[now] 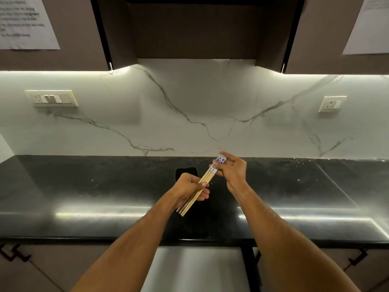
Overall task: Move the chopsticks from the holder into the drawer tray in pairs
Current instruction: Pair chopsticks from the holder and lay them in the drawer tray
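Both hands are up over the black counter [84, 186] right now. My left hand [192, 187] is wrapped tight around a bundle of wooden chopsticks [202, 182], thumb pressed across the shafts, plain ends jutting out below the palm toward me. The bundle angles up and to the right, blue-and-white patterned tops fanned out in two steps. My right hand [231, 168] is closed on those patterned tops, fingers pinching the highest ones. How many sticks it grips, I can't tell. Behind the left hand sits a dark holder [186, 172] on the counter, mostly hidden. Marble backsplash [189, 112] glows behind it all.
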`<state>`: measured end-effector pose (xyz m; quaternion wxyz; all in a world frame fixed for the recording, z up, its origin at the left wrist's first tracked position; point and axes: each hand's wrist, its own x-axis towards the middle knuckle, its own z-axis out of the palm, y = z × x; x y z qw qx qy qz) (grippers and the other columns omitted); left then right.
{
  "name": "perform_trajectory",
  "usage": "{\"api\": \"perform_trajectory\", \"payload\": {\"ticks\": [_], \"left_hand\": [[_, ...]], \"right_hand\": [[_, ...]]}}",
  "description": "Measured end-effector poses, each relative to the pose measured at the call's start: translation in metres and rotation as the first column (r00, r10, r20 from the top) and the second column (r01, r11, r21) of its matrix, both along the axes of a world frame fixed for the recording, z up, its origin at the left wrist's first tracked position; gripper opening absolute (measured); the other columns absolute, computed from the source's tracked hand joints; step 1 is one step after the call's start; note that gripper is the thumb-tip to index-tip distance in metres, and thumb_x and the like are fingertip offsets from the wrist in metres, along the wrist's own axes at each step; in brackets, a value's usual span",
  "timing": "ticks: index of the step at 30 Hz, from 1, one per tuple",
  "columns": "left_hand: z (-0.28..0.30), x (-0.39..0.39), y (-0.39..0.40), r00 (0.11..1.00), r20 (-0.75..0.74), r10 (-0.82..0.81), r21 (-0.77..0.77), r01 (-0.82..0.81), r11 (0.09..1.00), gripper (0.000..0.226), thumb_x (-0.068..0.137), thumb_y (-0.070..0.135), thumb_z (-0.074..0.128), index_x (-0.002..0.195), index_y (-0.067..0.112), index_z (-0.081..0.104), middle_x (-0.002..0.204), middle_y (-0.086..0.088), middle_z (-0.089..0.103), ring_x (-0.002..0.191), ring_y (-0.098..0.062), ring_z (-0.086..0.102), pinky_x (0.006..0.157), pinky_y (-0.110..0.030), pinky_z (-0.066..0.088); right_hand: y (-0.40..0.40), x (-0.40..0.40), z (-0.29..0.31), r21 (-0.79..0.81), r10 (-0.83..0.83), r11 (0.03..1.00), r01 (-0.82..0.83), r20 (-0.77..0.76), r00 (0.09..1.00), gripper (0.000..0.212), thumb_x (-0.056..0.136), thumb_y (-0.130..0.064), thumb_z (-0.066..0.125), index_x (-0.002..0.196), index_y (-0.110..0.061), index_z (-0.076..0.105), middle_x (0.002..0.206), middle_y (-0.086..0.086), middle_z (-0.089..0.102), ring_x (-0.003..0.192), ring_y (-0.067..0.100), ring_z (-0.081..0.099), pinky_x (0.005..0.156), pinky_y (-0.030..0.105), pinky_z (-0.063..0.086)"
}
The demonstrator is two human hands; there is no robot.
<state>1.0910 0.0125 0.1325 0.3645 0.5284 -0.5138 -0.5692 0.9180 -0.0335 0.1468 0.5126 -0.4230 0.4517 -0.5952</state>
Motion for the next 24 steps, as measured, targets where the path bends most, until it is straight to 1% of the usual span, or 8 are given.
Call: {"api": "perform_trajectory", "payload": {"ticks": [5, 8, 12, 14, 17, 19, 21, 24], "left_hand": [[-0.005, 0.003, 0.011, 0.998, 0.057, 0.018, -0.014, -0.017, 1.000, 0.022, 0.097, 0.011, 0.066, 0.112, -0.005, 0.070, 0.098, -0.022, 0.076, 0.089, -0.028, 0.077, 0.078, -0.034, 0.064], [-0.006, 0.010, 0.018, 0.986, 0.166, 0.031, -0.054, -0.022, 0.998, 0.021, 0.097, 0.010, 0.065, 0.113, -0.002, 0.070, 0.094, -0.018, 0.077, 0.086, -0.025, 0.078, 0.078, -0.034, 0.064], [-0.008, 0.026, 0.036, 0.920, 0.388, 0.062, -0.192, 0.015, 0.981, 0.018, 0.095, 0.010, 0.067, 0.111, 0.001, 0.070, 0.086, -0.015, 0.077, 0.080, -0.025, 0.078, 0.076, -0.036, 0.065], [-0.009, 0.036, 0.047, 0.858, 0.509, 0.064, -0.218, 0.056, 0.974, 0.013, 0.096, 0.011, 0.067, 0.107, 0.005, 0.071, 0.085, -0.012, 0.076, 0.077, -0.021, 0.077, 0.073, -0.031, 0.064], [-0.015, 0.046, 0.066, 0.739, 0.673, 0.030, -0.213, 0.154, 0.965, 0.009, 0.097, 0.015, 0.065, 0.102, 0.010, 0.072, 0.083, -0.008, 0.074, 0.074, -0.017, 0.075, 0.071, -0.028, 0.064], [-0.023, 0.050, 0.080, 0.666, 0.746, 0.008, -0.194, 0.206, 0.959, 0.010, 0.098, 0.016, 0.064, 0.099, 0.012, 0.073, 0.084, -0.008, 0.074, 0.078, -0.021, 0.075, 0.076, -0.034, 0.064], [-0.032, 0.053, 0.096, 0.631, 0.776, -0.008, -0.189, 0.245, 0.951, 0.012, 0.098, 0.018, 0.063, 0.097, 0.013, 0.073, 0.084, -0.007, 0.074, 0.078, -0.021, 0.074, 0.078, -0.037, 0.063], [-0.047, 0.054, 0.118, 0.561, 0.827, -0.041, -0.173, 0.324, 0.930, 0.012, 0.099, 0.019, 0.061, 0.101, 0.014, 0.072, 0.084, -0.003, 0.071, 0.077, -0.018, 0.070, 0.079, -0.033, 0.060]], "right_hand": [[0.013, -0.002, -0.007, 0.004, 0.048, 0.999, -0.048, -0.015, 0.999, 0.046, 0.085, 0.008, 0.074, 0.127, -0.006, 0.064, 0.103, 0.017, 0.075, 0.091, 0.031, 0.078, 0.080, 0.043, 0.065], [0.020, -0.002, -0.007, -0.032, 0.013, 0.999, -0.024, -0.315, 0.949, 0.052, 0.088, -0.008, 0.078, 0.136, -0.008, 0.058, 0.106, 0.007, 0.072, 0.096, 0.023, 0.075, 0.082, 0.032, 0.063], [0.045, 0.003, 0.003, -0.208, -0.081, 0.973, -0.097, -0.710, 0.700, 0.067, 0.089, -0.024, 0.078, 0.148, -0.015, 0.047, 0.138, 0.005, 0.058, 0.124, 0.017, 0.057, 0.104, 0.030, 0.049], [0.064, 0.011, 0.010, -0.214, -0.059, 0.937, -0.275, -0.875, 0.480, 0.063, 0.091, -0.027, 0.075, 0.147, -0.018, 0.049, 0.145, 0.003, 0.055, 0.135, 0.017, 0.050, 0.111, 0.035, 0.042], [0.095, 0.035, 0.008, -0.047, 0.008, 0.885, -0.463, -0.993, 0.116, 0.051, 0.091, -0.022, 0.073, 0.140, -0.018, 0.057, 0.128, 0.002, 0.065, 0.118, 0.017, 0.061, 0.101, 0.032, 0.050], [0.116, 0.050, -0.003, 0.053, 0.035, 0.871, -0.489, -0.998, -0.047, 0.030, 0.091, -0.017, 0.072, 0.121, -0.018, 0.068, 0.108, 0.001, 0.069, 0.099, 0.017, 0.067, 0.085, 0.030, 0.053], [0.135, 0.059, -0.017, 0.130, 0.063, 0.870, -0.475, -0.986, -0.154, 0.011, 0.091, -0.013, 0.068, 0.100, -0.019, 0.069, 0.094, 0.002, 0.069, 0.085, 0.020, 0.066, 0.074, 0.031, 0.051], [0.162, 0.066, -0.035, 0.156, 0.058, 0.886, -0.437, -0.971, -0.230, 0.009, 0.093, -0.012, 0.065, 0.100, -0.016, 0.069, 0.095, 0.007, 0.069, 0.080, 0.021, 0.062, 0.071, 0.032, 0.046]]}}
